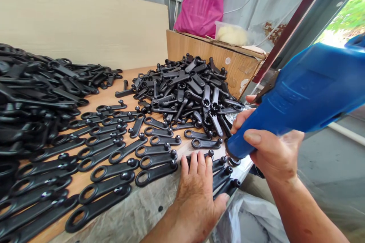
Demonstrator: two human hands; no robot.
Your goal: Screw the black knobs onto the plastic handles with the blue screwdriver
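My right hand (275, 155) is wrapped round the narrow neck of a blue power tool (308, 87), thumb on the near side. Its round end points down and left, close above a black ring-shaped piece (234, 161) at the table edge. My left hand (196, 197) lies flat, palm down, fingers stretched forward over black plastic levers. Beside its thumb, several ball-ended levers (224, 176) stick out side by side. To its left, more levers (156, 172), each with a ring at one end and a ball knob at the other, lie in rows.
A heap of black levers (182, 87) rises at the back, and another pile (31, 98) fills the left. Behind them stand a cream board (85, 22) and a wooden panel (211, 53). A pink bag (201, 5) and a plastic tub (232, 33) sit beyond. Clear plastic (251, 216) hangs below the edge.
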